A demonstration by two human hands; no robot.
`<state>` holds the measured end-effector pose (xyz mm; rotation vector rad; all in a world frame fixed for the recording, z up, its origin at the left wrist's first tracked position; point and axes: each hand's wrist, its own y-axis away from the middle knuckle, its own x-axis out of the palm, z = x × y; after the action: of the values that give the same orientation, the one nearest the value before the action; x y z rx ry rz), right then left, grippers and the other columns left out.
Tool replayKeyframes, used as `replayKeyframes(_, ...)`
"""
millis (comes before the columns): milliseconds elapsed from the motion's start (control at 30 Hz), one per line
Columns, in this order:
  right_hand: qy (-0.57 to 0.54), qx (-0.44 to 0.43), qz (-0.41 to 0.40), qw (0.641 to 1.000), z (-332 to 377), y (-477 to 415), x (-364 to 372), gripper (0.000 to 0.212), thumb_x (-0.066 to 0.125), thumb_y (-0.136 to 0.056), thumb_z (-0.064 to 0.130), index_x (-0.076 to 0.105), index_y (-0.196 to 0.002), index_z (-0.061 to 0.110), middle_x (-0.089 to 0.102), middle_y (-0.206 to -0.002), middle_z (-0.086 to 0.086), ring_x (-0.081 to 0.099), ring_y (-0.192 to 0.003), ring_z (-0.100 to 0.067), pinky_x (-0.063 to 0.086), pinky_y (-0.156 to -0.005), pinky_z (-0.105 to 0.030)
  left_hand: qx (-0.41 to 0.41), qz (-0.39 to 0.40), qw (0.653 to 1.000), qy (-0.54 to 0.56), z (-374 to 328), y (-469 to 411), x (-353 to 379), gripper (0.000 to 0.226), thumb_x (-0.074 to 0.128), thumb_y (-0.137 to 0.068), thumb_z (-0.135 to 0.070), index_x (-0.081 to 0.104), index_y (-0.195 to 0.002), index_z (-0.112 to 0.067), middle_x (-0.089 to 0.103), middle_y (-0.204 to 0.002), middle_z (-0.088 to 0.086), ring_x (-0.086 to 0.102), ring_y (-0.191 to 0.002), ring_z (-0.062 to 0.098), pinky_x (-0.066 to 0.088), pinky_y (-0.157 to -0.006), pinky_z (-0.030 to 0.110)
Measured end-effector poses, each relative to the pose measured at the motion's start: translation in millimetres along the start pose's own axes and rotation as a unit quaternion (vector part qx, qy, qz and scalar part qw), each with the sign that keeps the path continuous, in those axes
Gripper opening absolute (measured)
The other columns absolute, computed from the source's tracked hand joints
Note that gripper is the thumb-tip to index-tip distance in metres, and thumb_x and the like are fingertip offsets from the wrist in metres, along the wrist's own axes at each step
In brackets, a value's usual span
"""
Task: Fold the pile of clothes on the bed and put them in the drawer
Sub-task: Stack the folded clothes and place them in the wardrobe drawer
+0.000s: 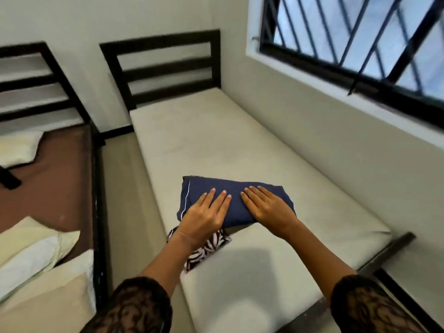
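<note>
folded garment (pixel 230 193) on bed (pixel 240 145), patterned garment (pixel 206 246) partly beneath

No readable text, label, brand, number or sign on anything here.

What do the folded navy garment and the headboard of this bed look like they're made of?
The folded navy garment looks like thin, matte fabric: soft creases, white piping along one edge; the fibre is unclear. The headboard is probably dark-stained wood: flat slats with a dull sheen, though painted metal is possible.
</note>
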<state>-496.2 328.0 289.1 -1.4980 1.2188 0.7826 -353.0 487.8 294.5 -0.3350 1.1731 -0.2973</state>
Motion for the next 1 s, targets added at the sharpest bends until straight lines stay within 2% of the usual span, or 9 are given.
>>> replayKeyframes(100, 0.067, 0.023, -0.031, 0.997, -35.0, -2.2, -63.1, 0.056, 0.086, -0.056, 0.008, 0.068, -0.108, -0.003, 0.068, -0.107, -0.020, 0.067, -0.098, -0.030, 0.053, -0.086, -0.039, 0.020, -0.050, 0.998, -0.028, 14.0, -49.9, -46.5, 0.052, 0.016, -0.098, 0.001, 0.067, -0.111, -0.001, 0.067, -0.111, 0.017, 0.067, -0.096, 0.036, 0.055, -0.080, 0.042)
replayKeyframes(133, 0.094, 0.027, -0.040, 0.994, -54.2, -1.3, -89.0, 0.057, 0.086, -0.056, 0.008, 0.068, -0.108, -0.003, 0.068, -0.107, -0.019, 0.067, -0.099, -0.030, 0.052, -0.087, -0.038, 0.035, -0.082, 0.995, -0.037, 19.2, -74.6, -66.0, 0.047, 0.022, -0.098, 0.000, 0.067, -0.111, -0.001, 0.067, -0.111, 0.018, 0.067, -0.096, 0.035, 0.056, -0.080, 0.042)
replayKeyframes(200, 0.125, 0.042, -0.047, 0.990, -74.2, 3.6, -118.7, 0.060, 0.086, -0.054, 0.008, 0.067, -0.110, -0.003, 0.068, -0.109, -0.019, 0.067, -0.101, -0.029, 0.051, -0.090, -0.038, 0.063, -0.100, 0.992, -0.042, 22.1, -102.9, -91.0, 0.032, 0.060, -0.082, -0.002, 0.066, -0.113, 0.000, 0.066, -0.114, 0.019, 0.066, -0.099, 0.035, 0.055, -0.082, 0.042)
replayKeyframes(300, 0.182, 0.074, -0.062, 0.979, -101.5, 19.4, -168.9, 0.059, 0.083, -0.057, 0.006, 0.065, -0.112, -0.004, 0.067, -0.112, -0.020, 0.066, -0.103, -0.030, 0.050, -0.091, -0.038, 0.084, -0.101, 0.991, -0.014, 23.0, -144.4, -133.6, 0.073, 0.088, -0.047, -0.006, 0.064, -0.116, 0.000, 0.063, -0.118, 0.020, 0.064, -0.103, 0.035, 0.053, -0.086, 0.042)
replayKeyframes(433, 0.283, 0.106, -0.079, 0.950, -128.5, 48.4, -222.3, 0.038, 0.058, -0.076, -0.003, 0.064, -0.113, -0.005, 0.066, -0.112, -0.021, 0.065, -0.104, -0.032, 0.050, -0.092, -0.039, 0.135, -0.184, 0.974, 0.007, 10.8, -195.0, -170.0, 0.072, 0.085, -0.049, -0.002, 0.063, -0.117, 0.001, 0.062, -0.119, 0.021, 0.064, -0.103, 0.036, 0.053, -0.086, 0.041)
replayKeyframes(533, 0.341, 0.154, -0.048, 0.926, -133.6, 79.9, -267.6, 0.040, 0.037, -0.084, 0.000, 0.064, -0.113, -0.005, 0.066, -0.113, -0.021, 0.064, -0.105, -0.032, 0.050, -0.093, -0.039, 0.202, -0.273, 0.940, 0.026, -7.5, -229.0, -194.0, 0.047, 0.062, -0.071, 0.003, 0.061, -0.118, 0.002, 0.062, -0.119, 0.022, 0.064, -0.103, 0.036, 0.054, -0.085, 0.043)
replayKeyframes(667, 0.414, 0.209, -0.005, 0.886, -112.6, 131.3, -325.9, 0.035, 0.051, -0.081, 0.001, 0.065, -0.112, -0.004, 0.067, -0.112, -0.020, 0.065, -0.104, -0.031, 0.050, -0.092, -0.038, 0.272, -0.316, 0.907, 0.057, -47.2, -254.5, -232.8, 0.049, 0.031, -0.079, 0.001, 0.062, -0.117, 0.004, 0.062, -0.118, 0.023, 0.064, -0.102, 0.037, 0.055, -0.081, 0.044)
replayKeyframes(867, 0.476, 0.328, 0.098, 0.810, -29.6, 216.3, -396.6, 0.048, 0.073, -0.067, 0.000, 0.064, -0.114, -0.005, 0.066, -0.113, -0.021, 0.064, -0.106, -0.032, 0.052, -0.091, -0.038, 0.376, -0.377, 0.836, 0.134, -134.3, -248.1, -287.8, 0.047, 0.035, -0.079, 0.001, 0.059, -0.119, 0.005, 0.060, -0.120, 0.025, 0.063, -0.104, 0.039, 0.054, -0.084, 0.046)
replayKeyframes(1000, 0.503, 0.411, 0.196, 0.735, 60.6, 275.0, -446.9, 0.053, 0.077, -0.063, 0.002, 0.065, -0.113, -0.003, 0.066, -0.114, -0.019, 0.064, -0.106, -0.031, 0.052, -0.092, -0.038, 0.456, -0.394, 0.772, 0.202, -213.3, -209.7, -333.3, 0.056, 0.066, -0.063, 0.006, 0.060, -0.119, 0.005, 0.060, -0.120, 0.026, 0.062, -0.104, 0.040, 0.054, -0.084, 0.047)
